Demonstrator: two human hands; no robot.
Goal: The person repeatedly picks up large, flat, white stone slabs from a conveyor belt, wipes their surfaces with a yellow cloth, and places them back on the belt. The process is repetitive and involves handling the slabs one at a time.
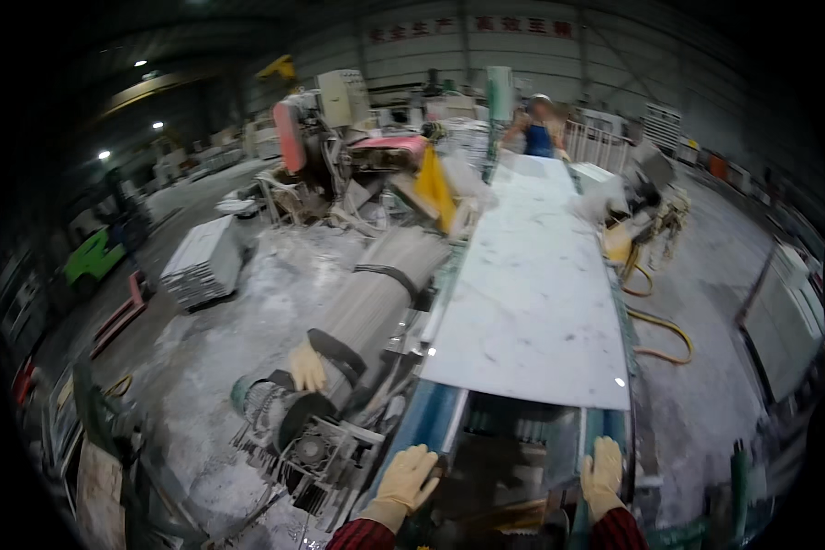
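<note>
Fingers (420, 456) of left hand (401, 484) and right hand (602, 477) are spread, ungripped, over blue rails (431, 417), lower centre; pinching under slab (532, 284) should be avoided.

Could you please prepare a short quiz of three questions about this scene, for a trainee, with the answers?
1. True or false: neither the left hand nor the right hand touches the white slab.
2. Where is the loose glove: (a) on the slab; (b) on the grey machine left of the slab; (c) between the two hands?
3. Complete: the person at the slab's far end is dressed in ____.

Key: 1 true; 2 b; 3 blue.
</note>
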